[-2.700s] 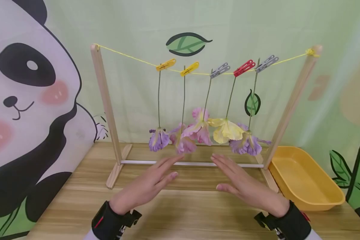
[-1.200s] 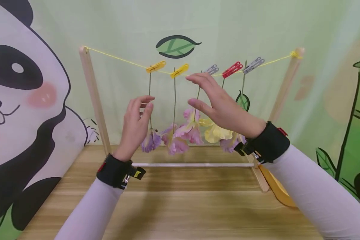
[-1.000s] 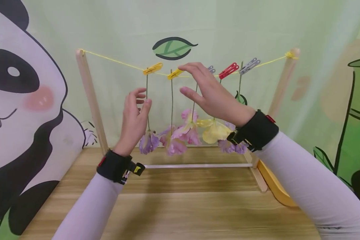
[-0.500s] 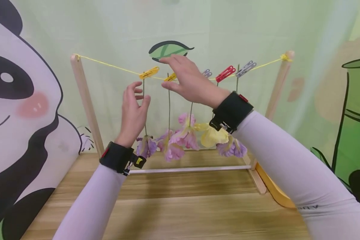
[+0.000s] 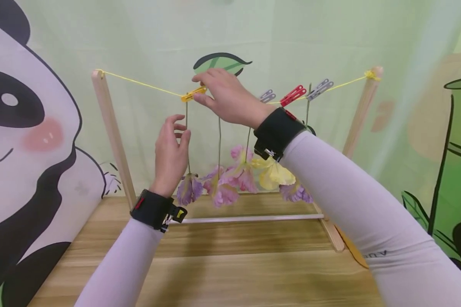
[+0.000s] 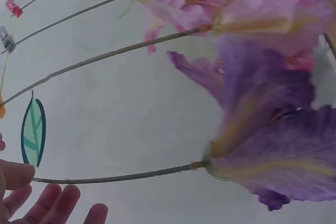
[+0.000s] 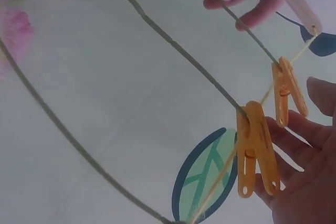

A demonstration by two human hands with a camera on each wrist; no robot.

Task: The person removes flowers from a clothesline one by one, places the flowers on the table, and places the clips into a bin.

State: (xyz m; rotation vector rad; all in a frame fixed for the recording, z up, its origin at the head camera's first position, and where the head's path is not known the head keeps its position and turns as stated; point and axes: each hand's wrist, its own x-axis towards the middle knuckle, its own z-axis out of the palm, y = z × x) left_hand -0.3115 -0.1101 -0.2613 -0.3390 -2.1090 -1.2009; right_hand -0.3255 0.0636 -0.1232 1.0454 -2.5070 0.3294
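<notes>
Five-petal detail aside, a purple artificial flower (image 5: 190, 189) hangs head down by its thin stem (image 6: 121, 177) from the leftmost yellow clothespin (image 5: 194, 94). My left hand (image 5: 171, 153) is beside that stem, fingers loosely bent, thumb apart from the index finger. My right hand (image 5: 226, 96) reaches up to the same clothespin, its thumb and fingers spread on either side of the handles. In the right wrist view a gap shows between the thumb and this clothespin (image 7: 289, 93). The second yellow clothespin (image 7: 254, 148) is near the fingers there; in the head view my right hand hides it.
Pink flowers (image 5: 224, 194), a yellow flower (image 5: 274, 174) and another purple flower (image 5: 296, 193) hang farther right. Red (image 5: 293, 95) and grey clothespins (image 5: 320, 89) hold stems on the yellow cord (image 5: 142, 83). Wooden posts (image 5: 113, 132) support it. An orange tray (image 5: 353, 249) is partly hidden by my right arm.
Both hands have risen from low before the rack. My right hand has moved left along the cord to the leftmost clothespin; my left hand has come up beside the leftmost stem.
</notes>
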